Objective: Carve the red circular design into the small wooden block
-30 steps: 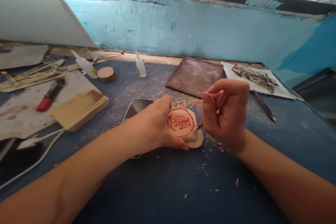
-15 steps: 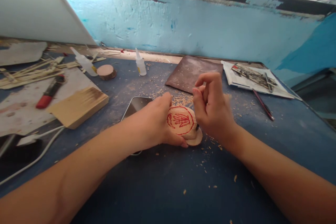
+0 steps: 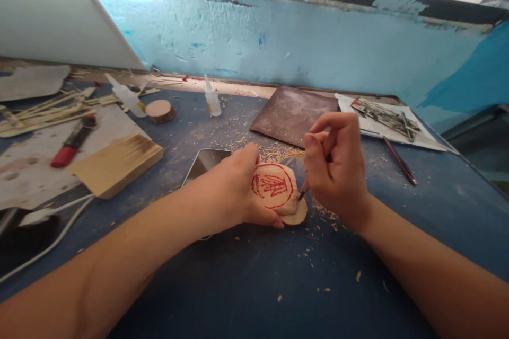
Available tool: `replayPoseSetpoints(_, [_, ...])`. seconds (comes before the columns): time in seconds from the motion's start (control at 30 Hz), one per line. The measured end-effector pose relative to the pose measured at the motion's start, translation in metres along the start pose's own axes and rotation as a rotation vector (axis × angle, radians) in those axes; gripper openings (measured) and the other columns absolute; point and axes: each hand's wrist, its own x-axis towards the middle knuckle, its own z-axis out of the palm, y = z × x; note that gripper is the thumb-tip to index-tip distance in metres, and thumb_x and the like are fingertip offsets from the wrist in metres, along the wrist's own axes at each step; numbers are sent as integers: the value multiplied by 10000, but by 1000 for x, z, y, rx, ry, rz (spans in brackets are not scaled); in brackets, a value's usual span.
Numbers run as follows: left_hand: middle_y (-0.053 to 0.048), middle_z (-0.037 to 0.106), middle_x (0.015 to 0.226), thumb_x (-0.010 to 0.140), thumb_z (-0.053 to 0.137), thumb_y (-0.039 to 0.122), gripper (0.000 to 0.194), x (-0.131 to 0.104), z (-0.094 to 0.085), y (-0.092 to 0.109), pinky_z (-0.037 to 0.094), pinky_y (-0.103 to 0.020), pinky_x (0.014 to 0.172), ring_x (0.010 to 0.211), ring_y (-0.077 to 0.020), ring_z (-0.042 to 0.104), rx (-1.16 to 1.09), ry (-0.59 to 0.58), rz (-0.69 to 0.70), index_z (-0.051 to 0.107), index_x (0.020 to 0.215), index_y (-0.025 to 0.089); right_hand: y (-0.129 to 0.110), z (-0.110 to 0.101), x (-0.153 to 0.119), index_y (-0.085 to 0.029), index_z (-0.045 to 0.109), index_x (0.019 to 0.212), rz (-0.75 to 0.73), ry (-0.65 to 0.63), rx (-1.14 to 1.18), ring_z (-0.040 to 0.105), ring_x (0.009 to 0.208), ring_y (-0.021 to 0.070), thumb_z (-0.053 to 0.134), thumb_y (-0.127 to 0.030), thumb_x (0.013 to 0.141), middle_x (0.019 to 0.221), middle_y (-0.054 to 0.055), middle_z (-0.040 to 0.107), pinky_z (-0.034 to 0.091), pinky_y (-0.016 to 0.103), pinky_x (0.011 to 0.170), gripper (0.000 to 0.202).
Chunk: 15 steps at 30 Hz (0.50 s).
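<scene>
My left hand [image 3: 234, 185] is closed on a pale wooden block [image 3: 274, 185], whose face carries a red oval outline with a plant-like drawing inside. Under its near right edge, a thin round wood slice [image 3: 296, 215] sticks out. My right hand [image 3: 338, 169] is closed, thumb against curled fingers, around a slim tool with a dark tip [image 3: 302, 195]; the fist hides most of it, so I cannot tell its kind. The tip is at the right edge of the block. A phone [image 3: 204, 161] lies partly beneath my left forearm.
Wood shavings [image 3: 286, 154] lie around the block. Behind is a brown sheet [image 3: 292, 111], with a dark red pencil [image 3: 400, 161] and a paper bearing small tools [image 3: 385, 116] rightward. Leftward are glue bottles [image 3: 213, 100], a wood round [image 3: 160, 110], a plank [image 3: 119, 164] and a red-black cutter [image 3: 73, 141].
My right hand has shifted slightly right and away from the block, so more of the tool's dark tip shows. My left hand and the block have hardly moved.
</scene>
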Motion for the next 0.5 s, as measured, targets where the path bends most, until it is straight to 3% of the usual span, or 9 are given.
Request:
replayPoseSetpoints(0.13, [-71, 701, 1116, 459, 1005, 636, 847, 0, -1, 0, 489, -374, 740, 997, -329, 675, -8, -17, -6, 472, 1009, 274, 0, 0, -2, -315, 478, 1208, -103, 62, 50, 409, 441, 116, 573, -156, 1080, 724, -90, 384, 345, 328, 459, 225])
replayPoseSetpoints(0.3, [-74, 705, 1145, 440, 990, 679, 867, 1, 0, -2, 497, -378, 752, 1027, -339, 684, -6, 2, 23, 481, 1014, 275, -2, 3, -2, -330, 471, 1203, -185, 48, -30, 380, 441, 115, 552, -113, 1070, 735, -72, 434, 335, 328, 442, 267])
replayPoseSetpoints(0.5, [-58, 720, 1100, 443, 993, 662, 865, 5, 2, -3, 489, -394, 744, 991, -346, 705, -31, -35, 17, 454, 998, 275, -15, 8, 2, -306, 457, 1164, -110, -6, -154, 347, 478, 123, 503, -110, 1072, 735, -68, 464, 323, 332, 495, 222])
